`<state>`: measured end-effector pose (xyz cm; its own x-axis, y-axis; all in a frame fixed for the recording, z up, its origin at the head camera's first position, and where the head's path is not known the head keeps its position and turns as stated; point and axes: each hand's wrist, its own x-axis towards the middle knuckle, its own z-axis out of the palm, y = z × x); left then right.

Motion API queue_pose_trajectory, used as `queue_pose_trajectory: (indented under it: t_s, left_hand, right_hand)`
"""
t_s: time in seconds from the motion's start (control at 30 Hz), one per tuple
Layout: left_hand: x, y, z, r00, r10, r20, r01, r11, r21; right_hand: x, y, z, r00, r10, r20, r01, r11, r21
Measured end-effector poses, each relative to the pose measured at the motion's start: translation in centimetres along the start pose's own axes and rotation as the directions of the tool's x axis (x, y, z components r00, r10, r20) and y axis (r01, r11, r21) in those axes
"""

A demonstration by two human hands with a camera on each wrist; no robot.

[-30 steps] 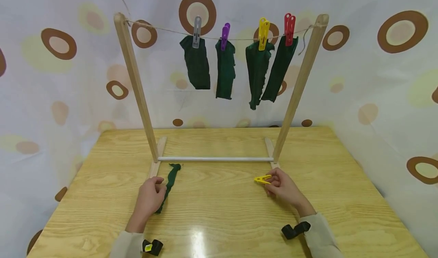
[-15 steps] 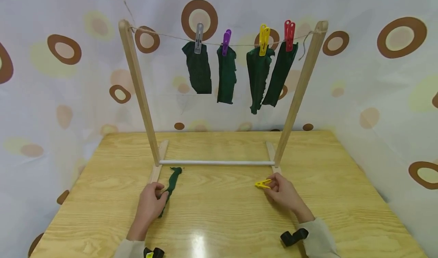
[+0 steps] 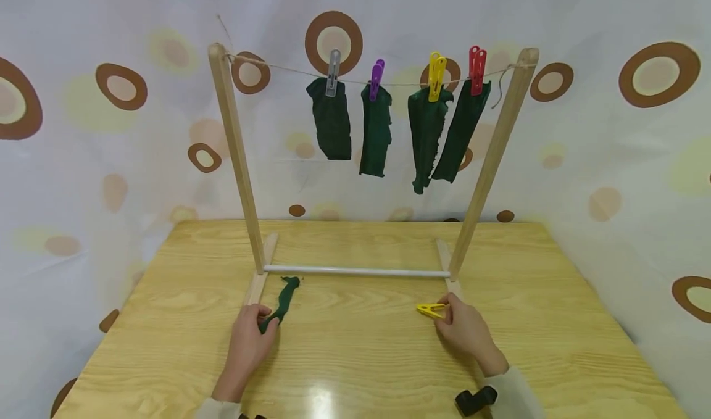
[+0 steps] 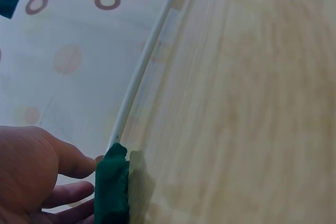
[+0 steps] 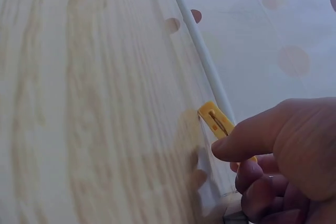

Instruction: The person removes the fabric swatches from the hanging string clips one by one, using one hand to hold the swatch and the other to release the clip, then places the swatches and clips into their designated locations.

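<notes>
A dark green cloth strip [image 3: 286, 298] lies on the table near the left foot of the wooden rack. My left hand [image 3: 248, 339] pinches its near end between thumb and fingers. In the left wrist view, the thumb meets the edge of the cloth [image 4: 111, 184], and part of the other fingers passes behind it. By the rack's right foot, my right hand [image 3: 466, 329] holds a yellow clothespin [image 3: 429, 310] between thumb and fingers, its one end pointing left. The right wrist view shows the thumb lying across the clothespin [image 5: 214, 119].
Two wooden posts [image 3: 236, 160] carry a string [image 3: 294, 70] with several green cloth pieces [image 3: 333, 123] hung from it. Grey [image 3: 332, 73], purple [image 3: 376, 79], yellow [image 3: 436, 76] and red [image 3: 477, 70] clothespins clip them. A white rod [image 3: 355, 271] joins the posts low down.
My left hand has closed its thumb and fingers on the near end of the cloth strip, which now sits between them. The right hand keeps the yellow clothespin. The head view has tilted slightly up.
</notes>
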<state>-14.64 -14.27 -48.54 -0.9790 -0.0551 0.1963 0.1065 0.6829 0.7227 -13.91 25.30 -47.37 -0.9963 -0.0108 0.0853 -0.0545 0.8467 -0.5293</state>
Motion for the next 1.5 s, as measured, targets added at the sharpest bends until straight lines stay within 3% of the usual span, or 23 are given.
queue_pose_trajectory:
  t_s: [0.27,0.4,0.57,0.73,0.83,1.1,1.33,1.5]
  left_hand:
    - [-0.3,0.2,0.5,1.000,-0.016,-0.015,0.015,1.000,-0.008]
    - [-0.3,0.7,0.3,0.998,-0.004,-0.068,0.005,1.000,0.008]
    - [0.2,1.5,-0.2,0.988,0.031,-0.151,-0.036,0.999,-0.035]
    - [1.0,2.6,-0.8,0.989,0.052,-0.136,-0.065,0.993,-0.094]
    - [1.7,3.4,-1.4,0.988,0.081,-0.129,-0.097,0.987,-0.125]
    - [3.7,5.0,-3.3,0.958,0.242,-0.151,-0.250,0.967,-0.039]
    - [5.1,6.9,-4.3,0.968,0.228,-0.109,-0.238,0.967,-0.087]
    - [5.7,8.2,-4.4,0.974,0.214,-0.068,-0.222,0.964,-0.144]
  right_hand:
    - [-0.5,0.4,0.5,1.000,0.013,-0.008,-0.014,0.999,-0.046]
    - [-0.5,0.2,0.6,1.000,0.006,-0.006,-0.006,0.999,-0.048]
    - [-0.3,0.1,0.5,1.000,0.000,0.018,0.000,1.000,-0.015]
    - [-0.3,0.1,0.1,0.999,0.001,0.034,-0.002,0.999,0.039]
    - [-0.1,0.0,-0.1,0.999,-0.039,0.007,0.038,0.997,0.066]
    - [0.6,-1.0,-0.6,0.984,-0.151,-0.100,0.163,0.979,0.126]
    - [1.2,-2.3,-1.0,0.949,-0.258,-0.179,0.285,0.948,0.140]
    - [1.8,-3.6,-1.8,0.939,-0.298,-0.171,0.325,0.932,0.159]
